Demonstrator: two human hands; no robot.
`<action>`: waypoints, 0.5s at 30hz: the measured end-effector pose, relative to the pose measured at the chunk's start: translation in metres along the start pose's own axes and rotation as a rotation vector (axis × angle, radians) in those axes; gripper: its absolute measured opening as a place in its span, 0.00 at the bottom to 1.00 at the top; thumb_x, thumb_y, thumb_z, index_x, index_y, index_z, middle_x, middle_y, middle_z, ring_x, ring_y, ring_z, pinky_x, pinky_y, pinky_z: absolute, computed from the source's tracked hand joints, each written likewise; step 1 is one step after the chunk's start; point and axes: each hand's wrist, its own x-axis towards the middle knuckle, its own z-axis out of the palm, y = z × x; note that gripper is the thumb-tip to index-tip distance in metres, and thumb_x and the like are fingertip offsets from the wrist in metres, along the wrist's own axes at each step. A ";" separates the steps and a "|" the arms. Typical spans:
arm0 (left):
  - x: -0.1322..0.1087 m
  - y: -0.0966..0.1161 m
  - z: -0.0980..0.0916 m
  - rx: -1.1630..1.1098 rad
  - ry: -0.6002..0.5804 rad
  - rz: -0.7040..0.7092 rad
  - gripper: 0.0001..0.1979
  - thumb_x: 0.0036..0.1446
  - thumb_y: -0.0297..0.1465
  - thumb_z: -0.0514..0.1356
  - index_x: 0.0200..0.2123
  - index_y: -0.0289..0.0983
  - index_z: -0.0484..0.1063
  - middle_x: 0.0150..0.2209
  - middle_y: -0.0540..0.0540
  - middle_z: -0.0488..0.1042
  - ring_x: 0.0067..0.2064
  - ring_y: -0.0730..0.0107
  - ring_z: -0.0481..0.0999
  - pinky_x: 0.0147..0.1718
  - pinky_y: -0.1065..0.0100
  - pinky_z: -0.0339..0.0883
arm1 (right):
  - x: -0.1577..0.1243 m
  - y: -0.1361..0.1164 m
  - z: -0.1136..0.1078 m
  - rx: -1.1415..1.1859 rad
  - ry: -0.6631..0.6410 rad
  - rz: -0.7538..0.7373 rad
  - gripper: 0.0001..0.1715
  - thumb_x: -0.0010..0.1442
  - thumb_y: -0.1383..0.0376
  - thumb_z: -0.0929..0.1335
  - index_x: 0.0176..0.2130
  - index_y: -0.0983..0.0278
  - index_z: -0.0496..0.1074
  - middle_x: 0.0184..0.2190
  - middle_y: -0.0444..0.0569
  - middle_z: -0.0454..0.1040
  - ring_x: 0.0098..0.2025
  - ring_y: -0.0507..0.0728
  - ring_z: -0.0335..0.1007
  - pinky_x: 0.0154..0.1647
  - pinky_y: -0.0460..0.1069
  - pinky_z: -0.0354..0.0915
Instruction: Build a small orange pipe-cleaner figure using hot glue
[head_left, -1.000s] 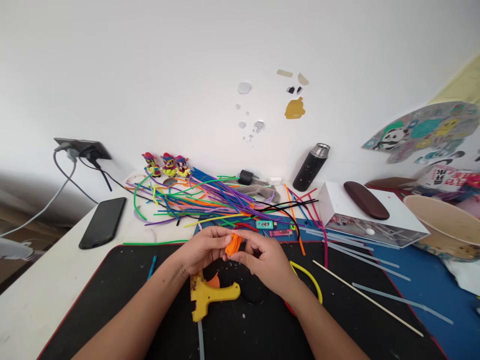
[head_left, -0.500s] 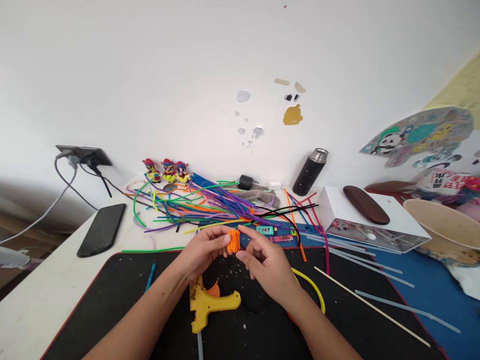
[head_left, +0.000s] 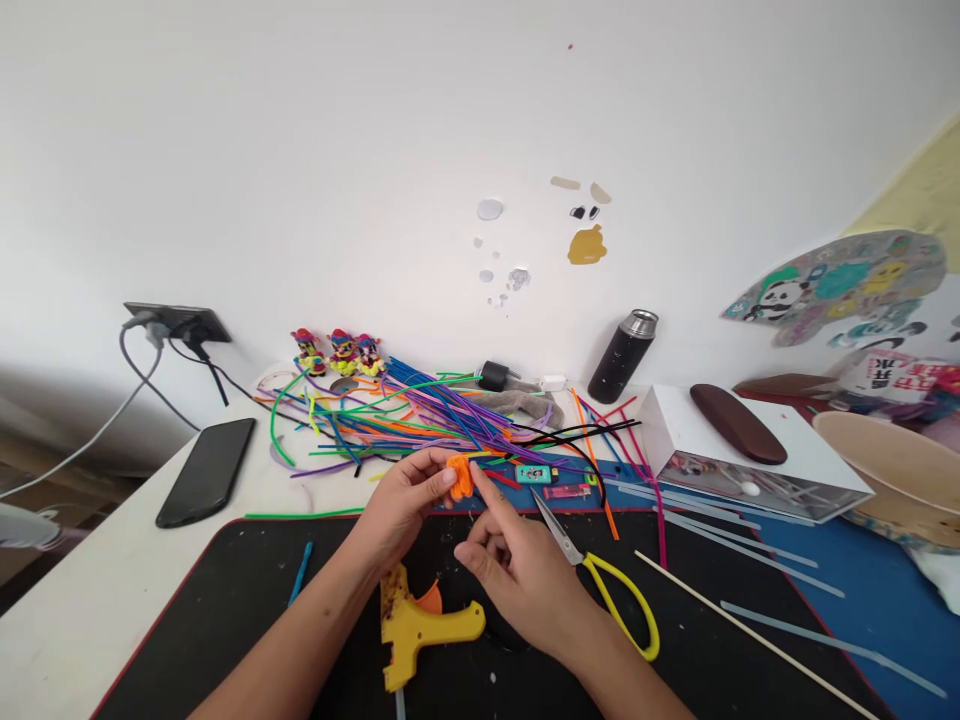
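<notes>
A small bundle of folded orange pipe cleaner [head_left: 460, 480] is pinched between the thumb and fingers of my left hand [head_left: 409, 500]. My right hand [head_left: 510, 555] is just right of it, index finger stretched toward the bundle's right side and thumb apart; whether the fingertip touches it is hard to tell. Below my hands a yellow glue gun [head_left: 427, 625] lies on the black mat [head_left: 225, 600]. Scissors with yellow handles [head_left: 649, 610] lie beside my right hand, partly hidden by it.
Many coloured pipe cleaners [head_left: 442, 400] are heaped at the back, near three small figures [head_left: 341, 352]. A black bottle [head_left: 624, 355] and white box [head_left: 772, 450] stand back right. A phone [head_left: 206, 472] lies left. Glue sticks [head_left: 750, 540] and a wooden stick [head_left: 750, 630] lie right.
My right hand has moved down and slightly left, its thumb now away from the orange bundle. More of the scissors shows. The whole view has shifted slightly.
</notes>
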 end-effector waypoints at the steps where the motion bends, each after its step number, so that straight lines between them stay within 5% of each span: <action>1: 0.000 0.000 0.000 -0.011 0.000 -0.001 0.18 0.45 0.37 0.80 0.35 0.34 0.82 0.32 0.47 0.78 0.30 0.74 0.73 0.31 0.73 0.69 | 0.000 -0.001 0.001 -0.005 -0.009 0.003 0.47 0.73 0.46 0.65 0.78 0.58 0.44 0.37 0.45 0.80 0.29 0.53 0.71 0.30 0.48 0.59; 15: -0.003 0.003 0.001 -0.030 -0.034 -0.036 0.19 0.47 0.39 0.79 0.37 0.34 0.83 0.31 0.46 0.78 0.28 0.73 0.72 0.31 0.71 0.70 | -0.003 -0.011 0.005 0.036 -0.040 -0.043 0.50 0.72 0.48 0.65 0.79 0.55 0.37 0.43 0.48 0.81 0.30 0.53 0.72 0.30 0.48 0.62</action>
